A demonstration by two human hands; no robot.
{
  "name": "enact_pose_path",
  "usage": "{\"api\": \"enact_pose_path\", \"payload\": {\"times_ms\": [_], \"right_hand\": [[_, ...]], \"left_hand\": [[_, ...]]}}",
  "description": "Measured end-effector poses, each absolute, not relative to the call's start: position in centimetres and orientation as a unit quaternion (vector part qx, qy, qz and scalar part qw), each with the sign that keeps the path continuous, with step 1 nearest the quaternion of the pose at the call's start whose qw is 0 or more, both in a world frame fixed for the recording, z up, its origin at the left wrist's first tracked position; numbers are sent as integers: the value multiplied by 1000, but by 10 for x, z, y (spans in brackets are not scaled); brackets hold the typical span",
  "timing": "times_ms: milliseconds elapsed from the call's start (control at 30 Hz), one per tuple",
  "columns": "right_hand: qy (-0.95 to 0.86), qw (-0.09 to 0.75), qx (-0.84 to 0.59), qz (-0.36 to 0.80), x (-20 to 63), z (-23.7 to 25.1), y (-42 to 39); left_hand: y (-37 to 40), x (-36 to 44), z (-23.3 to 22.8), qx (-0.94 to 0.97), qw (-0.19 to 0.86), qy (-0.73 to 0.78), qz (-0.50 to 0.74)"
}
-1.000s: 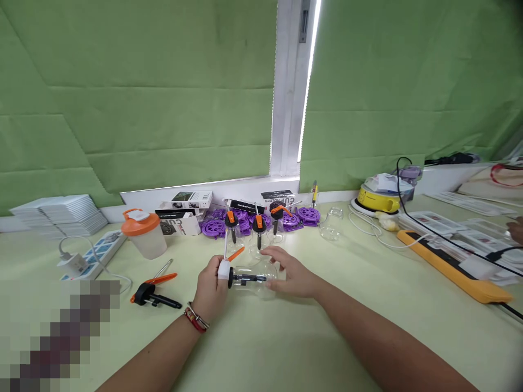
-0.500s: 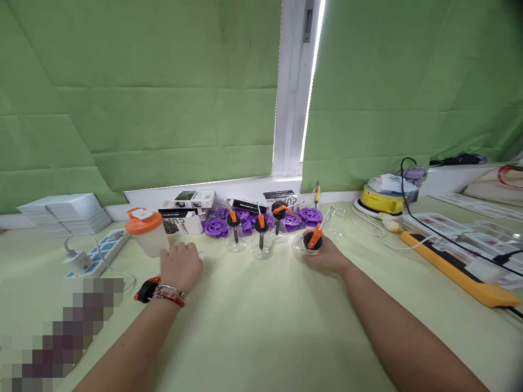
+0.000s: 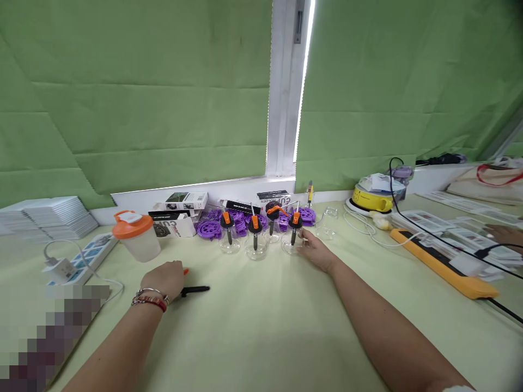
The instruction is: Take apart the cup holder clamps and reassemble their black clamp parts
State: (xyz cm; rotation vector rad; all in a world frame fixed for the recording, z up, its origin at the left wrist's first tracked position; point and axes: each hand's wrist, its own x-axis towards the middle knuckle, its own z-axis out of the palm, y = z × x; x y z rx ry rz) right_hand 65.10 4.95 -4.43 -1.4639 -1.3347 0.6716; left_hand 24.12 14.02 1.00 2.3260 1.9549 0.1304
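Observation:
My left hand [image 3: 160, 279] lies curled over a black and orange pump head [image 3: 195, 290] on the pale green table [image 3: 261, 326]; its black tube sticks out to the right of my fingers. My right hand [image 3: 315, 253] reaches forward, fingertips against the base of a small clear bottle [image 3: 292, 240] fitted with a black and orange pump. That bottle stands upright at the right end of a row with three similar pump bottles [image 3: 255, 243]. An empty clear bottle [image 3: 329, 223] stands just beyond to the right.
Purple discs [image 3: 207, 229] and small boxes [image 3: 184, 200] line the back wall. An orange-lidded cup [image 3: 137, 237] and a power strip [image 3: 87, 255] sit left. A yellow device [image 3: 373, 199], cables and an orange bar [image 3: 433, 264] lie right. Another person's hand [image 3: 506, 234] shows at far right.
My right hand carried the pump bottle from the table's middle to the row and stood it upright. My left hand moved left onto the loose pump head.

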Motion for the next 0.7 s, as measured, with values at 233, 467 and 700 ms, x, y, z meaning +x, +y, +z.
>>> {"api": "enact_pose_path", "payload": {"times_ms": [233, 467, 700], "right_hand": [[-579, 491, -613, 219, 660, -58, 57], [-574, 503, -644, 48, 671, -53, 57], [-325, 504, -779, -184, 693, -49, 60]], "left_hand": [[114, 276, 11, 787, 62, 614, 6], [115, 275, 13, 803, 118, 583, 37], [110, 273, 22, 706, 398, 572, 124]]}}
